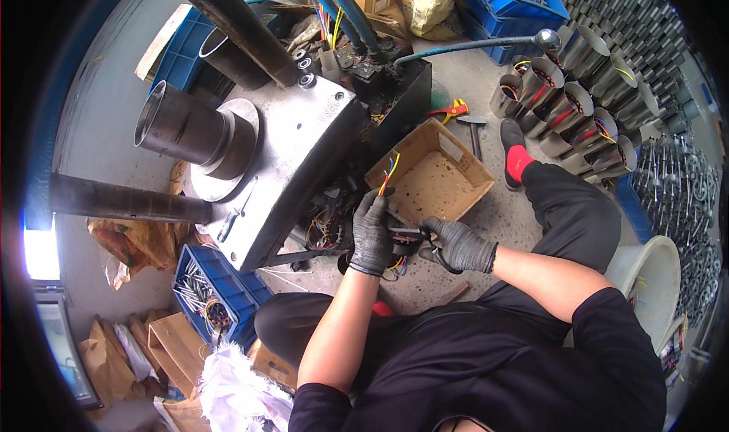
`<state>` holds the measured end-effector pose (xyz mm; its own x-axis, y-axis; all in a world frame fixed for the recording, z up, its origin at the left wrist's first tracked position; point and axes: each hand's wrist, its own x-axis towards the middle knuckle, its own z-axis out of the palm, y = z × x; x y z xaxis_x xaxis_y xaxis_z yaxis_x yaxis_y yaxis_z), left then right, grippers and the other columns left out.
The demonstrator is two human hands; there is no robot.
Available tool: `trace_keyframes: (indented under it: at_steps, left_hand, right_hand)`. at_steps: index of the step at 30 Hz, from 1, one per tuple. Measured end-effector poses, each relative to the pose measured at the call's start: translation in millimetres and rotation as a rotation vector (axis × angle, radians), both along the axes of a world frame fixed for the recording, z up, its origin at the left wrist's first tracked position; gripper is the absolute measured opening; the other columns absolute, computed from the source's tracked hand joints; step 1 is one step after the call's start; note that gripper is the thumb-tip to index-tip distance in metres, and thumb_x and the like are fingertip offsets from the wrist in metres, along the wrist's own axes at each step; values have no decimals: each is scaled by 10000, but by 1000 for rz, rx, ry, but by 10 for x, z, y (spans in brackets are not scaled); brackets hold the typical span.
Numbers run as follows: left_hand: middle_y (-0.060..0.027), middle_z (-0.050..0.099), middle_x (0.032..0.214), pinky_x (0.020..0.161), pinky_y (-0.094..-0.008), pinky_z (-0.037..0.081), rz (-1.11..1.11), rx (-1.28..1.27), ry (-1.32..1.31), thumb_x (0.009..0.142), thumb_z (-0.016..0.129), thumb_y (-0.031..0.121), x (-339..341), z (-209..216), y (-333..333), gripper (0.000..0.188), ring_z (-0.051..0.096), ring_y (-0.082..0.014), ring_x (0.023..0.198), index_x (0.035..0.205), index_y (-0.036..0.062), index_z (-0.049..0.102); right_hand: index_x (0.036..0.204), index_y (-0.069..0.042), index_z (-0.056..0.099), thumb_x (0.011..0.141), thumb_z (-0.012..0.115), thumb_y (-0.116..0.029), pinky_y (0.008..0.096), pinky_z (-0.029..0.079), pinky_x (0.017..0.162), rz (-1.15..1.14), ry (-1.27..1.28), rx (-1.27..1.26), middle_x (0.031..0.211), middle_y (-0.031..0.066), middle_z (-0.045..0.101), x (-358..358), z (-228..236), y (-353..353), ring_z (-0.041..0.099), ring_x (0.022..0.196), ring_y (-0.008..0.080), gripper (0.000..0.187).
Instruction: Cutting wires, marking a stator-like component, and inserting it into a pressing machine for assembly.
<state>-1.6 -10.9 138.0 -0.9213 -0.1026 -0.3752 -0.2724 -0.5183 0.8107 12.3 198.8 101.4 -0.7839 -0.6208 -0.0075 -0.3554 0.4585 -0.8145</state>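
Concrete floor (505, 223), press (304, 132) far left. We have coloured lead wires (389, 178) mid-scene, our left hand (370, 238) closed round them; our right hand (459, 246) has fingers curled on scissor-like cutters (408, 231). Several steel sleeves (585, 56) far right already show leads inside. Ours look mid-job; can't tell whether they're trimmed, sleeve fitting seems left.

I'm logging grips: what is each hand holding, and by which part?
Left hand: coloured wires, below their upper ends. Right hand: a dark tool, apparently by its handles.
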Motion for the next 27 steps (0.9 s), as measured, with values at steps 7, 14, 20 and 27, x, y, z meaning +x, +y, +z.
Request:
trace_keyframes:
  at_steps: [7,14,20,27]
  left_hand:
    - [68,497,698,466,-196,372,-33,-206,36,1025,627,247,20,-119,-69,272,447,-27,541,1200,40,644]
    - [34,530,735,594,-264,574,-100,-185,-46,1015,634,202,32,-203,-54,254,564,-71,606,1173,3,643]
    - [17,611,804,610,-246,537,-269,-249,-51,980,665,154,59,-227,-16,201,630,-95,677,1105,-2,681]
    - [-20,699,922,738,-254,516,-433,-685,29,970,680,160,34,-369,0,251,625,-84,811,1143,-22,696]
  right_hand:
    - [1375,-9,529,878,786,-307,410,539,939,-292,-382,-27,1167,211,694,-235,521,-10,691,1068,334,634]
    - [1455,-9,496,902,784,-400,366,501,986,-247,-392,-141,1240,188,671,-380,131,89,642,1137,256,736]
    - [1367,23,586,908,765,-424,360,517,953,-275,-507,-58,1160,212,714,-514,176,127,683,1066,268,666]
    - [1206,-9,657,927,770,-311,336,519,836,-293,-434,-79,998,114,710,-478,293,139,669,923,199,426]
